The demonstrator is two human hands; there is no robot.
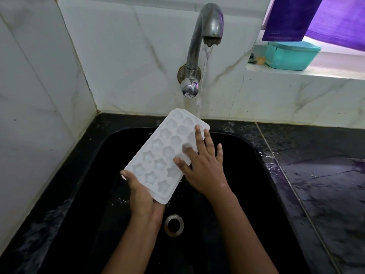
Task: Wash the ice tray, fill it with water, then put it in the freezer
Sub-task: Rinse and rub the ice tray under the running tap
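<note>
A white ice tray (161,153) with star and flower shaped cells is held tilted over the black sink (233,194). Its far end reaches up under the water stream (200,99) that runs from the metal tap (205,30). My left hand (141,196) grips the tray's near corner from below, thumb on the rim. My right hand (203,165) lies flat on the tray's right side, fingers spread across the cells.
A round metal drain (173,225) sits in the sink bottom below the tray. Wet black counter (325,184) runs to the right. A teal tub (290,55) stands on the tiled ledge, with purple cloth (316,18) hanging above it. White tiled walls close the left and back.
</note>
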